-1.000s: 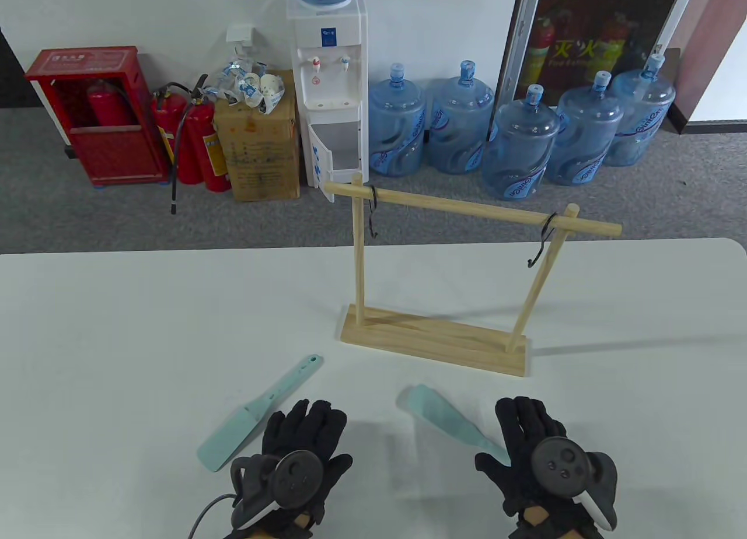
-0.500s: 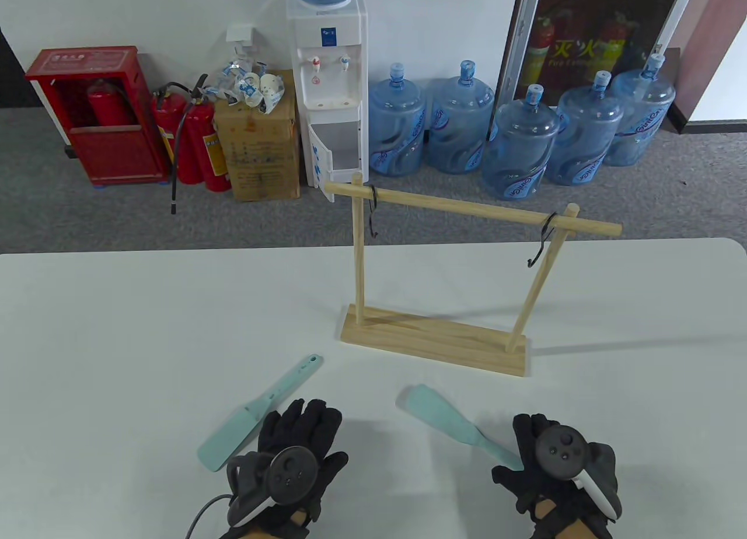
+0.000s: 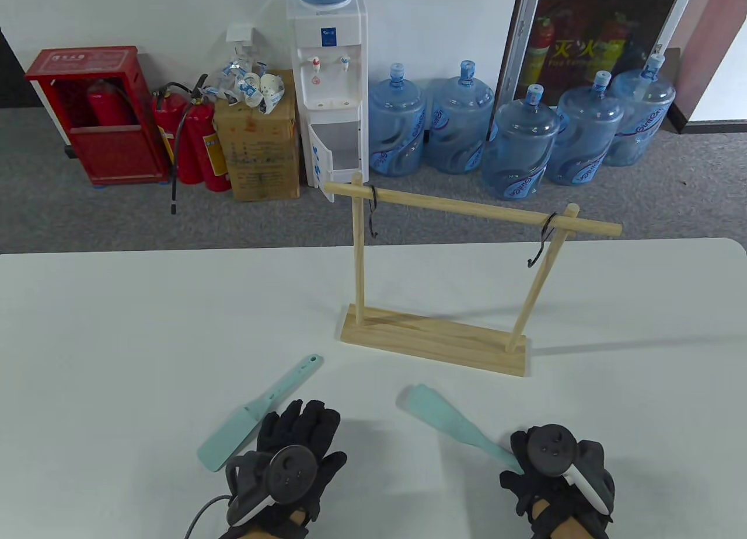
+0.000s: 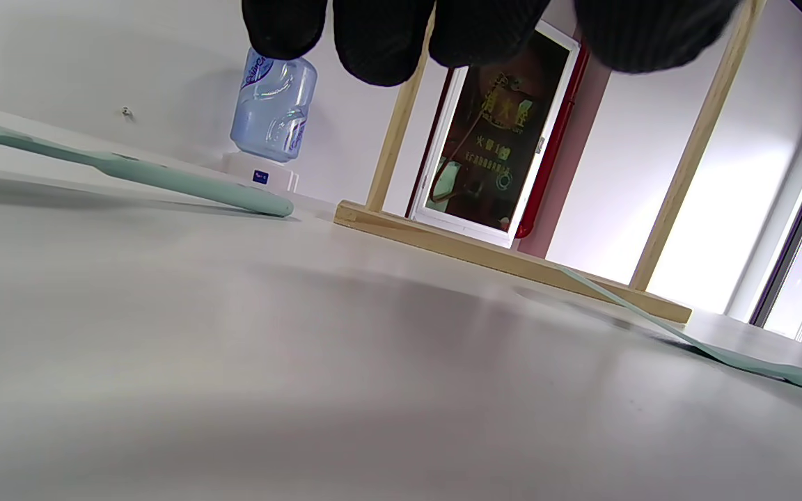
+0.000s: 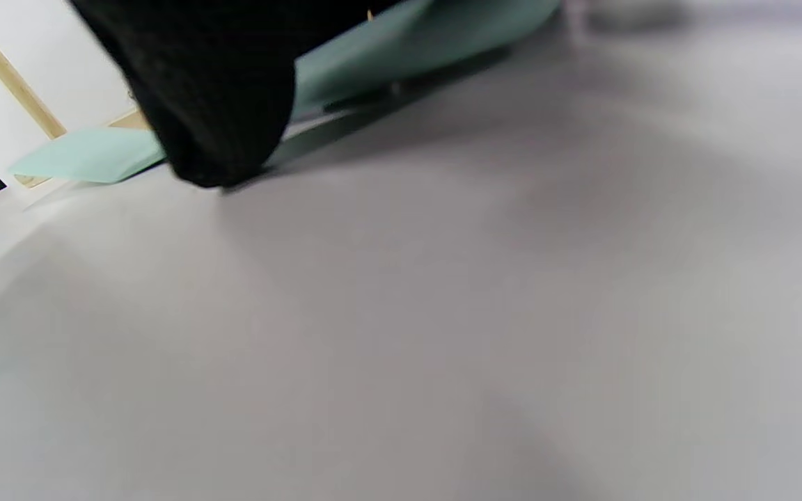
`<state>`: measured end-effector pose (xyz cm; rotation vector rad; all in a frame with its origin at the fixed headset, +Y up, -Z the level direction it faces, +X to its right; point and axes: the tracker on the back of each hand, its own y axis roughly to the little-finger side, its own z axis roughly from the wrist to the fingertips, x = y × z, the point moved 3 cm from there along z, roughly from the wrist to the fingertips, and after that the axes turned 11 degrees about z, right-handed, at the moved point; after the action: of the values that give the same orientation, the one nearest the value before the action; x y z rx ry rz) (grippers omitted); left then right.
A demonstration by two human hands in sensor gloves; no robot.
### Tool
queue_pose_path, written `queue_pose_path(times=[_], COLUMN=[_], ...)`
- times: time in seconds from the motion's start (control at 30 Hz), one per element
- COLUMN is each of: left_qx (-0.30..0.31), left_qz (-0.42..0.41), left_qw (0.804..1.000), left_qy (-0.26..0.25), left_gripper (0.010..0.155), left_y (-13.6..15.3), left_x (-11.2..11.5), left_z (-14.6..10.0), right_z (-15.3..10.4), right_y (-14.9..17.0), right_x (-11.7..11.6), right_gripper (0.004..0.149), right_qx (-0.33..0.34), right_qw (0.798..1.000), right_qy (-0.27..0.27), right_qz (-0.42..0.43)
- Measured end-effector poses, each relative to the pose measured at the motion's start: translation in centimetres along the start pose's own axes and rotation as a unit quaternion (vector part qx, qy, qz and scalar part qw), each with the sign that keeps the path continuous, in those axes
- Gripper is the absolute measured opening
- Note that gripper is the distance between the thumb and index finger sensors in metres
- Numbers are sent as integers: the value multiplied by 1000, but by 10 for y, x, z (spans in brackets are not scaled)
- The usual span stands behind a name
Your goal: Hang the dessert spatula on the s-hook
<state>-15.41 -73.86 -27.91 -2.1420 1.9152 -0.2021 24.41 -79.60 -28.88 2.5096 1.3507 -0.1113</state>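
Note:
Two mint dessert spatulas lie near the table's front. The left spatula [image 3: 257, 413] lies flat, its handle hole pointing toward the rack; it also shows in the left wrist view [image 4: 164, 177]. My left hand [image 3: 300, 425] rests flat and open beside its blade, holding nothing. My right hand [image 3: 525, 463] is curled over the handle end of the right spatula [image 3: 446, 423] and grips it; its blade points up and left. In the right wrist view a gloved finger [image 5: 213, 104] touches the table in front of that spatula [image 5: 401, 49]. Two black S-hooks, left [image 3: 373, 217] and right [image 3: 541, 241], hang empty.
The wooden rack [image 3: 432, 340] stands mid-table beyond both hands, with its crossbar [image 3: 467, 207] slanting down to the right. The white table [image 3: 146, 329] extends to both sides. Water bottles, a dispenser and fire extinguishers stand on the floor behind.
My right hand has drawn back toward the front edge and curled its fingers over the right spatula's handle end. My left hand has slid back slightly. Both spatulas stay in place.

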Motion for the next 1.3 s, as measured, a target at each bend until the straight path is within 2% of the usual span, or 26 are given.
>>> queue_pose_path(times=[0.07, 0.23, 0.5, 0.73, 0.83, 0.97, 1.17, 1.3], left_qx=[0, -1, -4, -6, -9, -17, -29, -29], left_qz=[0, 3, 2, -3, -6, -13, -16, -24], left_qw=[1000, 1000, 1000, 1000, 1000, 1000, 999, 999], left_qy=[1, 4, 6, 2, 0, -7, -16, -22], left_gripper=[68, 68, 68, 68, 68, 68, 68, 69], left_y=[0, 0, 1, 2, 4, 8, 12, 12], left_x=[0, 0, 1, -1, -2, -5, -7, -7], left_z=[0, 0, 0, 0, 0, 0, 0, 0], right_z=[0, 1, -4, -10, -13, -23, -42, -53], right_y=[-1, -2, 2, -4, -10, -25, -54, -69], right_x=[2, 5, 17, 26, 30, 37, 40, 39], right_gripper=[61, 56, 54, 51, 50, 49, 49, 48], right_qx=[4, 16, 36, 59, 89, 128, 207, 252], right_qw=[1000, 999, 996, 990, 986, 977, 951, 936], right_qy=[18, 36, 51, 91, 112, 162, 226, 245], right_qz=[-7, -13, 66, 87, 89, 60, 27, 24])
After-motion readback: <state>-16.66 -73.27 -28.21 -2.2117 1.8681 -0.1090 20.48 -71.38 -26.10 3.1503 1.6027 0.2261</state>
